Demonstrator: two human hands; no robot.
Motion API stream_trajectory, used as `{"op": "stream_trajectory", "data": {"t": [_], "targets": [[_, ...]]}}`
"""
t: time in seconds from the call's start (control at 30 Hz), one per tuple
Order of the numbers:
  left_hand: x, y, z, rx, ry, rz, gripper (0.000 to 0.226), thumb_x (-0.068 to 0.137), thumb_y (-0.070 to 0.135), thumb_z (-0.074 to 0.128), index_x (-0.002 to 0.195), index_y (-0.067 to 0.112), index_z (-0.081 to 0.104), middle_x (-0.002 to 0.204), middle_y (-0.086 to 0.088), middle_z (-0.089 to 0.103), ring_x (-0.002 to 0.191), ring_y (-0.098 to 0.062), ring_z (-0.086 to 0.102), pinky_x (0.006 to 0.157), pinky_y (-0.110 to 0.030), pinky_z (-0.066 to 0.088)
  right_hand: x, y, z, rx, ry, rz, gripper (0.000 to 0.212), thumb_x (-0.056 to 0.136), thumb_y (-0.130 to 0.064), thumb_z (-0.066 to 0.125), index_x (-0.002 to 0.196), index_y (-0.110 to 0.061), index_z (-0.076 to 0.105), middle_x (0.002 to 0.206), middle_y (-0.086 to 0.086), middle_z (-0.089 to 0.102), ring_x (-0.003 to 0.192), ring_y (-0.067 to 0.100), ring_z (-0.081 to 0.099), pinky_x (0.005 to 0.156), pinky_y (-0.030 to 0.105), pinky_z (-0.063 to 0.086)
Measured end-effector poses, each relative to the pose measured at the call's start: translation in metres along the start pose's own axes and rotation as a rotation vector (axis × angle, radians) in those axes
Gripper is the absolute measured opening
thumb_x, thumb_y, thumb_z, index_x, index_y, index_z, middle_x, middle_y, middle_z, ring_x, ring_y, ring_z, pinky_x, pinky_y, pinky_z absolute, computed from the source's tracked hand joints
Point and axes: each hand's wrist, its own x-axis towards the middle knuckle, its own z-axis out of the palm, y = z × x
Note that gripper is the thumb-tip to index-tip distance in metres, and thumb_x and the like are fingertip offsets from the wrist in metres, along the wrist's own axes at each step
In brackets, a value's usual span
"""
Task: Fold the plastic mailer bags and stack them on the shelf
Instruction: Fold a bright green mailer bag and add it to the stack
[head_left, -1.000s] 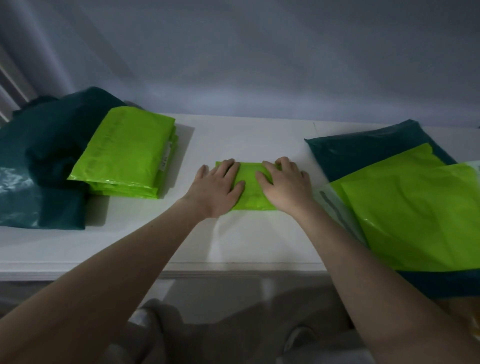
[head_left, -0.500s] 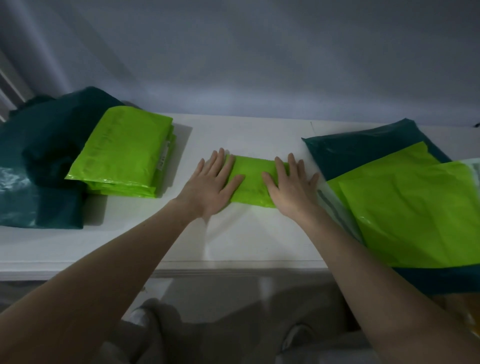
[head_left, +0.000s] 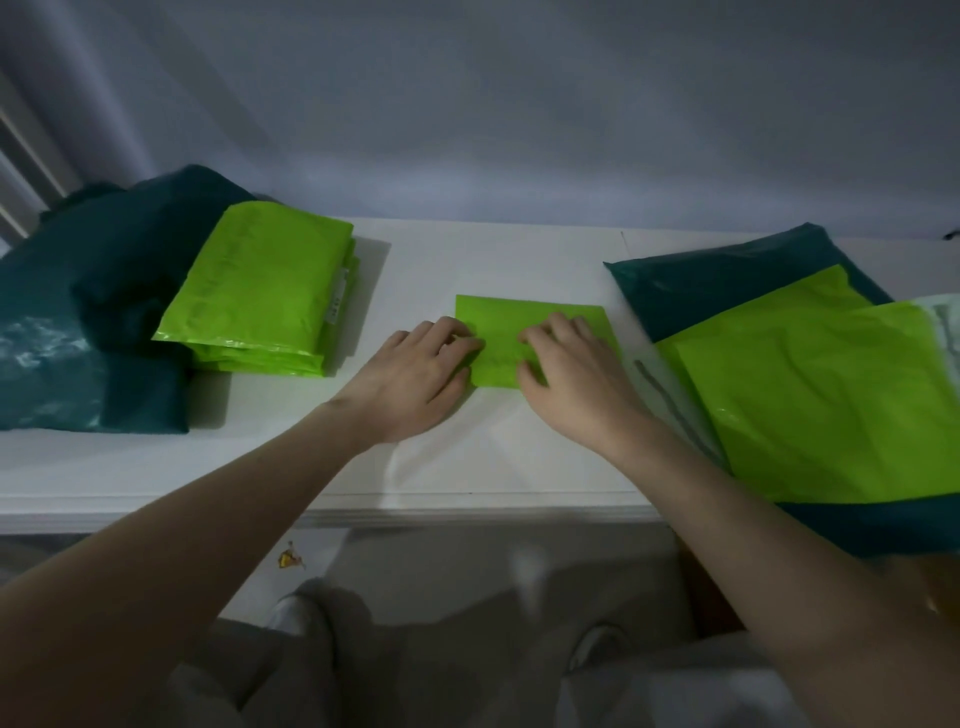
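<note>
A small folded lime-green mailer bag (head_left: 524, 319) lies flat at the middle of the white shelf (head_left: 467, 467). My left hand (head_left: 415, 379) rests on its left edge with the fingers curled onto the plastic. My right hand (head_left: 571, 379) covers its right half, fingers bent and pinching the near part of the bag. A stack of folded lime-green bags (head_left: 260, 301) sits to the left. Unfolded lime-green mailers (head_left: 821, 395) lie spread at the right on a dark teal one (head_left: 727, 280).
A heap of dark teal plastic bags (head_left: 78, 322) fills the shelf's left end, behind and under the folded stack. A grey wall rises behind the shelf. My knees in light trousers (head_left: 337, 649) are below the shelf's front edge.
Both hands pulled back toward me from lying flat and spread on the bag; the fingers now curl onto its near half, and more of the bag's far side shows.
</note>
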Motion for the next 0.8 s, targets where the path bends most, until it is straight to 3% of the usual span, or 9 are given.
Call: {"op": "stream_trajectory", "data": {"t": [0.13, 0.3, 0.47, 0.57, 0.7, 0.8], "targets": [[-0.008, 0.001, 0.001, 0.028, -0.017, -0.038, 0.056, 0.091, 0.039, 0.023, 0.13, 0.01, 0.05, 0.118, -0.01, 0.053, 0.095, -0.029, 0.055, 0.074, -0.039, 0.044, -0.005, -0.005, 0.008, 0.003, -0.081, -0.048, 0.042, 0.095, -0.033, 0.039, 0.131, -0.012, 0.046, 0.133, 0.005, 0.047, 0.122, 0.025, 0.039, 0.092, 0.039, 0.043], [-0.007, 0.003, -0.004, -0.012, -0.053, -0.138, 0.077, 0.08, 0.047, 0.002, 0.144, 0.017, 0.031, 0.134, -0.003, 0.041, 0.114, -0.025, 0.044, 0.088, -0.037, 0.035, 0.006, -0.002, 0.014, 0.023, -0.111, -0.019, 0.052, 0.096, -0.034, 0.038, 0.143, -0.013, 0.033, 0.149, 0.007, 0.033, 0.132, 0.026, 0.031, 0.104, 0.039, 0.035], [-0.005, 0.004, 0.0, 0.019, -0.062, -0.151, 0.08, 0.078, 0.049, -0.003, 0.143, 0.018, 0.033, 0.143, 0.002, 0.035, 0.123, -0.021, 0.039, 0.094, -0.037, 0.034, 0.015, -0.007, 0.019, -0.038, -0.134, -0.03, 0.054, 0.095, -0.04, 0.039, 0.146, -0.028, 0.025, 0.144, 0.017, 0.033, 0.126, 0.035, 0.033, 0.105, 0.045, 0.032], [-0.004, 0.007, 0.002, 0.087, -0.077, -0.166, 0.081, 0.079, 0.049, -0.006, 0.145, 0.019, 0.031, 0.142, 0.005, 0.038, 0.126, -0.019, 0.038, 0.094, -0.037, 0.034, 0.016, -0.016, 0.022, -0.095, -0.138, -0.004, 0.049, 0.096, -0.043, 0.036, 0.143, -0.031, 0.031, 0.142, 0.02, 0.032, 0.122, 0.038, 0.034, 0.102, 0.047, 0.032], [0.0, 0.012, 0.0, 0.168, -0.095, -0.185, 0.08, 0.079, 0.046, -0.007, 0.146, 0.02, 0.029, 0.137, 0.004, 0.045, 0.124, -0.021, 0.04, 0.092, -0.037, 0.033, 0.016, -0.023, 0.02, -0.08, -0.133, 0.019, 0.044, 0.097, -0.043, 0.034, 0.139, -0.028, 0.038, 0.153, 0.016, 0.016, 0.129, 0.038, 0.03, 0.107, 0.052, 0.025], [0.002, 0.013, -0.001, 0.152, -0.097, -0.182, 0.074, 0.083, 0.043, 0.002, 0.137, 0.015, 0.045, 0.13, -0.001, 0.054, 0.12, -0.024, 0.048, 0.088, -0.039, 0.037, 0.014, -0.026, 0.02, -0.099, -0.1, 0.008, 0.043, 0.097, -0.039, 0.036, 0.137, -0.024, 0.042, 0.153, 0.01, 0.019, 0.137, 0.035, 0.02, 0.107, 0.06, 0.016]]}}
